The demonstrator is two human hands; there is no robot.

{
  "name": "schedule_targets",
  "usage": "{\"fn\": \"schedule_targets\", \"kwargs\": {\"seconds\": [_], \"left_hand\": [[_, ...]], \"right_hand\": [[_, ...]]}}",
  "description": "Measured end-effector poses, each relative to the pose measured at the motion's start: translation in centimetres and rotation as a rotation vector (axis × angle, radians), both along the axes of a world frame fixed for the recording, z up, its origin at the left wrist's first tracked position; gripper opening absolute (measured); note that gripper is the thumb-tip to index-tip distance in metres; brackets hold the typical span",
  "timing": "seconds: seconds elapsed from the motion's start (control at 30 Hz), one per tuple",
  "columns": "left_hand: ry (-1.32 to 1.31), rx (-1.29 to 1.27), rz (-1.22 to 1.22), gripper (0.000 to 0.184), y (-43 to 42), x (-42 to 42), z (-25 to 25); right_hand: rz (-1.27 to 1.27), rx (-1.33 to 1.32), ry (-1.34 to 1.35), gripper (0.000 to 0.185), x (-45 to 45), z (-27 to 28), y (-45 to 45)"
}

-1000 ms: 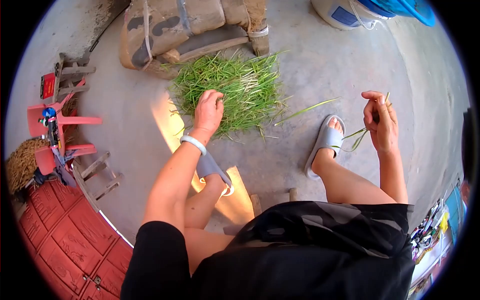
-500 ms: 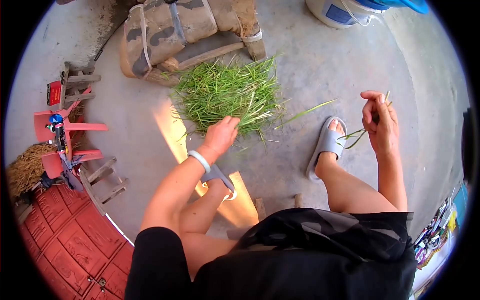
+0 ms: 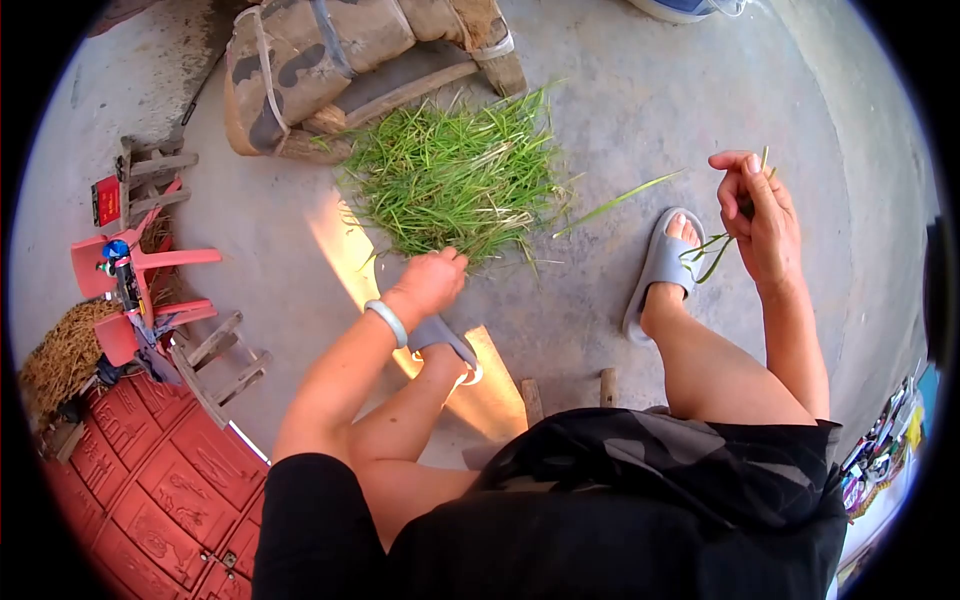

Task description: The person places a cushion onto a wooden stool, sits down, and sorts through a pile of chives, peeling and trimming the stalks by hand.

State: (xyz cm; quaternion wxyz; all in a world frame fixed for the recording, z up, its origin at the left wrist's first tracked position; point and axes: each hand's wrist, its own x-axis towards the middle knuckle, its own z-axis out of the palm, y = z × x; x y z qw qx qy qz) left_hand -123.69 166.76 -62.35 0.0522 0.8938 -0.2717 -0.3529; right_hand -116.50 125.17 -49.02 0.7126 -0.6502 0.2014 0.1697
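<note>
A loose heap of long green grass (image 3: pixel 450 180) lies on the concrete floor in front of me. At its near edge is my left hand (image 3: pixel 430 280), fingers curled together and a pale bangle (image 3: pixel 387 322) on the wrist. Whatever those fingertips may pinch is hidden. Raised over to the right, my right hand (image 3: pixel 762 215) is closed on a few grass blades; some stick up past the thumb and others dangle below the palm (image 3: pixel 712 262). One single blade (image 3: pixel 620 203) lies between the heap and that hand.
Behind the heap lies a wooden frame with a strapped camouflage cushion (image 3: pixel 320 60). My sandalled feet (image 3: pixel 660 270) flank the near side. To the left are a pink chair (image 3: pixel 165 260), small wooden stools (image 3: pixel 225 365) and a red panelled door (image 3: pixel 165 480). A bucket (image 3: pixel 680 8) shows at the top.
My left hand has drawn back a little from the heap toward me. My right hand stays raised with its grass blades. The view has shifted slightly.
</note>
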Motion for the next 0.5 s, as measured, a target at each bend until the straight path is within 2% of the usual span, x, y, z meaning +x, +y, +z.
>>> {"fn": "schedule_targets", "kwargs": {"seconds": [0.13,0.17,0.23,0.33,0.43,0.47,0.5], "left_hand": [[-0.075,-0.085,0.149,0.014,-0.4,1.8,0.6],[-0.173,-0.161,0.180,0.015,-0.7,2.6,0.4],[-0.382,-0.312,0.237,0.020,-1.2,4.7,-0.3],[-0.571,-0.263,0.368,0.036,-2.5,7.4,-2.2],[-0.524,-0.089,0.463,0.046,-2.6,8.1,-4.8],[-0.334,0.014,0.394,0.045,-3.0,8.5,-3.9],[-0.312,-0.005,0.286,0.045,-3.0,7.9,-3.9]], "right_hand": [[0.012,-0.022,0.022,0.040,0.3,0.7,0.6],[0.018,-0.025,0.032,0.039,0.2,0.7,0.6],[0.030,-0.028,0.039,0.038,0.3,0.5,0.6],[0.044,-0.017,0.030,0.036,0.2,0.1,0.6],[0.045,-0.023,0.040,0.035,0.2,0.1,0.6],[0.045,-0.029,0.046,0.035,0.3,0.1,0.6],[0.035,-0.026,0.048,0.035,0.3,0.1,0.5]]}}
